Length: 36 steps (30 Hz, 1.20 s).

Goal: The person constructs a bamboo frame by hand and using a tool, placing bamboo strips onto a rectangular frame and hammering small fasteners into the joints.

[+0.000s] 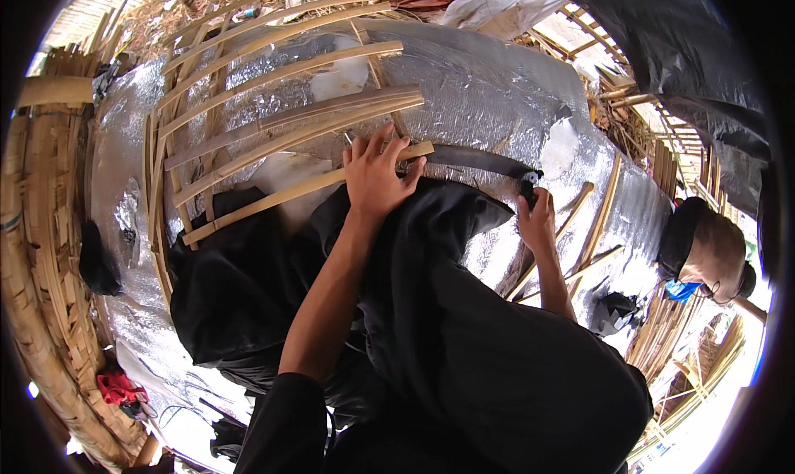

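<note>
My left hand (pixel 377 174) grips a bamboo slat (pixel 286 199) near its right end, the fingers over its far side and the thumb on the near side. This slat is the nearest of several laid across thinner crosspieces, forming a frame (pixel 281 118). A small shiny piece shows by the left fingertips, too small to name. My right hand (pixel 537 221) is closed round the black handle of a tool with a long dark blade (pixel 476 159). Whether it is a saw or a knife I cannot tell. The blade reaches left towards the slat's end.
Silvery foil sheeting (pixel 497 76) covers the ground under the frame. Loose bamboo strips (pixel 600 213) lie right of my right hand. A bamboo wall (pixel 50 250) stands at left, with a red cloth (pixel 122 393) near it. Black plastic (pixel 687 52) hangs at the upper right.
</note>
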Each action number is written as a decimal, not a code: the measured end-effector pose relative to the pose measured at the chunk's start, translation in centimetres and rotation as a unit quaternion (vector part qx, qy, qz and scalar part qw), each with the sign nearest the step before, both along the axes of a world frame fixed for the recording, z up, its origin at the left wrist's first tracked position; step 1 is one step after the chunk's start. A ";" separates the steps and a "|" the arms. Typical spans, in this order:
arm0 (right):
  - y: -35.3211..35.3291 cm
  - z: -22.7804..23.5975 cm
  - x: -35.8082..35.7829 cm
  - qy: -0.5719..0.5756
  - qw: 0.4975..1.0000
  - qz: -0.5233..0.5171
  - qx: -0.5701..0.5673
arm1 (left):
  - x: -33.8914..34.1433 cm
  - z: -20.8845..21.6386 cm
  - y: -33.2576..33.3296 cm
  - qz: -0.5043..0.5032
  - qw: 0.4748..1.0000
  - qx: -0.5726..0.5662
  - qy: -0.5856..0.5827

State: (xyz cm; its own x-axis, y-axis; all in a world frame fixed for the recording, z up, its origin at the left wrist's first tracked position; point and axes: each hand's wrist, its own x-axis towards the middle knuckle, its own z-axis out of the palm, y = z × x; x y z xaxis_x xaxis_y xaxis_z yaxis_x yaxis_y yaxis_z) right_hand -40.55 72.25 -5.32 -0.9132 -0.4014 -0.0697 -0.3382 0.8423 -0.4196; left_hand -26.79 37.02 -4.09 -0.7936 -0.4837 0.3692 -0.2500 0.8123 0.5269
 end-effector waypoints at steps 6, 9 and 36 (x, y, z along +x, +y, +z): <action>0.6 -0.6 -0.1 0.029 0.999 0.027 0.016 | -0.2 0.0 0.1 0.016 1.000 0.007 0.010; 0.7 -0.7 0.2 0.038 0.999 0.015 -0.032 | -0.3 -0.1 0.3 0.016 1.000 0.015 0.007; -17.9 11.6 3.2 -0.129 0.962 0.214 -0.113 | 0.1 2.7 -2.5 -0.077 0.990 0.097 -0.073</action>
State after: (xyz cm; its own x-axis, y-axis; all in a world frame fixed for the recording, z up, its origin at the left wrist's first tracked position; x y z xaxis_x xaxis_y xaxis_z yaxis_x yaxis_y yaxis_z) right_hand -37.30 54.31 6.31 -0.6259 -0.7676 -0.1380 -0.4935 0.5268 -0.6921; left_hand -26.72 34.54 -1.38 -0.9018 -0.4025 0.1576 -0.2152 0.7342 0.6439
